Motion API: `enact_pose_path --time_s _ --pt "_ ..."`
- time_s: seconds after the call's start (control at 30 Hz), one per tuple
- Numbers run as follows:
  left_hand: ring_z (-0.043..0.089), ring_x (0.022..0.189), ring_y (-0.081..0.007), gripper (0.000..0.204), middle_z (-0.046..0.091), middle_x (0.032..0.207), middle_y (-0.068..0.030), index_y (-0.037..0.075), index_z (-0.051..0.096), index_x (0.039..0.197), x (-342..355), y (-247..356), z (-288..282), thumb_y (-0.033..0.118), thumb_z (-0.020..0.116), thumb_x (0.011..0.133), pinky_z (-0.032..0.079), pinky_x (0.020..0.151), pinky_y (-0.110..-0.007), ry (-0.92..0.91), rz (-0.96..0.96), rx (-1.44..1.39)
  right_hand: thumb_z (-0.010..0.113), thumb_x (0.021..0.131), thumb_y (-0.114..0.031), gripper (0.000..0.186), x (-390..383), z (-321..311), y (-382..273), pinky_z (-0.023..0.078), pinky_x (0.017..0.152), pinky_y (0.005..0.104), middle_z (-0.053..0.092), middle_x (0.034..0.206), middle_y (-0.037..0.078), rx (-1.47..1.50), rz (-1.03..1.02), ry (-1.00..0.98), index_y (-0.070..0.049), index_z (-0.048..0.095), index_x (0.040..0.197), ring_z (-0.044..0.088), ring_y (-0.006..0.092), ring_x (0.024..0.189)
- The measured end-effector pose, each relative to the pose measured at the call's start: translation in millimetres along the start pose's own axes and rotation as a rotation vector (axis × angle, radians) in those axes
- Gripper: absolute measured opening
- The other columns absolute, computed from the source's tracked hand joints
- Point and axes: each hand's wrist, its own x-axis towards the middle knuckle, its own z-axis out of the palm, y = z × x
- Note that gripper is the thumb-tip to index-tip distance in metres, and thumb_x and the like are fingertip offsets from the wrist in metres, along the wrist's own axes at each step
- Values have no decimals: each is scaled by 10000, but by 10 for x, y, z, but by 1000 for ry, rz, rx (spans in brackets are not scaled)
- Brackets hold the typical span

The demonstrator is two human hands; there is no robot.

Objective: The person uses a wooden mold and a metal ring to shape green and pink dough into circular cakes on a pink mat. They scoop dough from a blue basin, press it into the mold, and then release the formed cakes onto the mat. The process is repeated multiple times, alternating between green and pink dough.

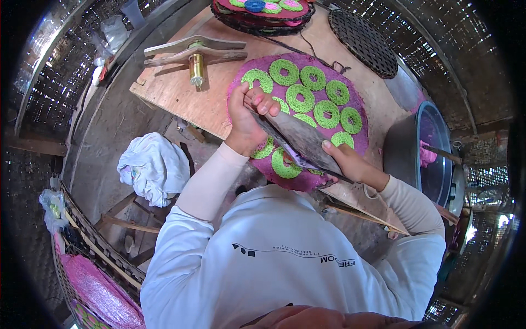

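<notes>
I hold a long, dark greyish wooden press [307, 140] slantwise over the table, its two boards lying close together with a bit of purple showing in the gap. My left hand [246, 118] is curled round its far left end, pink stains on the fingertips. At its near right end my right hand [350, 163] is closed, thumb on top. Directly below lies a round mat covered in purple-pink netting [285, 61], carrying several bright green, stringy rings [300, 98]. The press and my hands hide part of the mat and some rings.
A second wooden press with a brass cylinder [196, 68] lies on the wooden table [181, 107]. Stacked round trays [263, 24] and a woven disc [363, 43] are at the back. A large grey tub [402, 148] holding pink dough stands right; white cloth [153, 167] lies left.
</notes>
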Motion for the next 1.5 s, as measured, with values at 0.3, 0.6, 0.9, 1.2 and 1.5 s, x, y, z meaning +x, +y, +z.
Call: enact_pose_path --time_s 0.3,0.6,0.9,1.2,1.5 --pt "337 445 -125 386 321 434 29 170 337 512 -14 -60 67 343 419 847 326 491 -257 1 71 39 344 830 -638 763 50 -50 157 409 481 313 525 496 88 -206 -60 157 48 589 603 519 161 482" --pt "331 497 -143 383 332 466 5 146 352 527 372 -27 554 355 439 835 321 533 -272 -193 123 98 326 802 -691 822 -6 -500 -151 422 544 317 551 575 106 81 -53 174 72 616 713 528 182 549" --pt "324 430 -131 375 311 435 7 143 344 506 747 -195 78 333 409 822 336 496 -285 -100 28 30 355 752 -728 844 352 -496 142 439 552 376 540 513 134 -137 -3 301 66 606 614 557 225 509" --pt "301 415 -126 380 285 416 10 152 326 493 756 -225 2 328 400 821 318 467 -278 -12 61 -15 357 763 -710 811 392 -557 85 426 512 384 498 453 114 -213 -7 290 44 588 573 541 227 472" --pt "479 1011 -262 721 539 986 -129 15 445 1157 313 164 842 610 461 750 343 919 -355 -391 -76 246 393 798 -652 742 332 -557 1 404 494 361 510 475 80 54 -358 387 32 604 600 516 167 481"
